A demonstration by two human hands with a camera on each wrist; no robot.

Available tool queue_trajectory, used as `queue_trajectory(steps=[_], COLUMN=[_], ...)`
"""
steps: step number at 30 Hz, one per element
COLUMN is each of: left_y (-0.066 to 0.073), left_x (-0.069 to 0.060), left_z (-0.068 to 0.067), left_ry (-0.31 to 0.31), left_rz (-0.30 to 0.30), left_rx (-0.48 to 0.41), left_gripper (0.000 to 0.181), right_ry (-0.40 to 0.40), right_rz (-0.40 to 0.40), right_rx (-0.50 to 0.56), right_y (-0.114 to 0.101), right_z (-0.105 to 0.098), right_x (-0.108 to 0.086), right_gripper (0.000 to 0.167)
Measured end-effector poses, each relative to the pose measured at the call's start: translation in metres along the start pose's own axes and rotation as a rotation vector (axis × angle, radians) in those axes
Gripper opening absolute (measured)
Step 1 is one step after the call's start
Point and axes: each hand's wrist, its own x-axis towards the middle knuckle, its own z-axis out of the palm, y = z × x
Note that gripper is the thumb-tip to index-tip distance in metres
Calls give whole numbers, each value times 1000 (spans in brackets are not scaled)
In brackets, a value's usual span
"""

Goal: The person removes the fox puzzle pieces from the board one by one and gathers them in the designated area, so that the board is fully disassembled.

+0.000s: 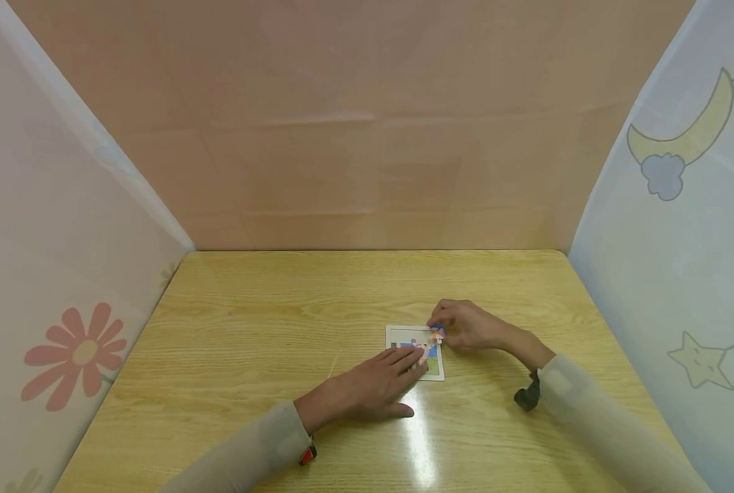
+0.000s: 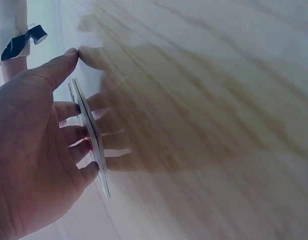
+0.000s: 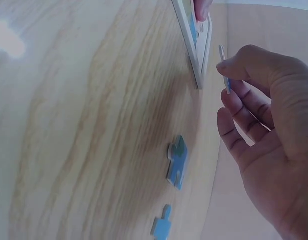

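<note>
A white-framed picture puzzle [image 1: 396, 332] lies flat on the table. My left hand [image 1: 379, 387] rests on it with straight fingers; in the left wrist view the fingertips of the left hand [image 2: 48, 140] touch the thin board [image 2: 96, 137]. At the board's upper right corner, my right hand [image 1: 474, 325] pinches a small coloured piece [image 1: 437, 334]. The right wrist view shows this piece [image 3: 224, 70] edge-on between thumb and fingers of the right hand [image 3: 279, 105], a little apart from the frame [image 3: 198, 70].
In the right wrist view, a blue and green puzzle piece [image 3: 178, 162] and a light blue piece [image 3: 162, 227] lie on the wooden table [image 1: 250, 308]. Fabric walls with printed flowers, a moon and a star stand around the table's back and sides.
</note>
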Motion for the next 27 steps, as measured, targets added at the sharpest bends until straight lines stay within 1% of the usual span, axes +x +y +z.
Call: queue_trajectory(steps=[6, 12, 16, 23, 27], left_y=[1, 1, 1, 2, 2], left_x=[0, 0, -1, -1, -1], left_z=[-1, -1, -1, -2, -2], left_ry=[2, 12, 7, 8, 10], left_rz=[2, 3, 4, -1, -4], left_rx=[6, 12, 13, 9, 7], left_gripper=[82, 82, 83, 81, 81], right_ry=[9, 19, 32, 48, 68], right_rz=[-6, 14, 15, 56, 40], right_rx=[15, 11, 10, -29, -44], right_y=[0, 1, 1, 7, 9], right_z=[-6, -9, -12, -17, -20], right_x=[-6, -14, -20, -30, -35], right_gripper=[32, 30, 28, 25, 25])
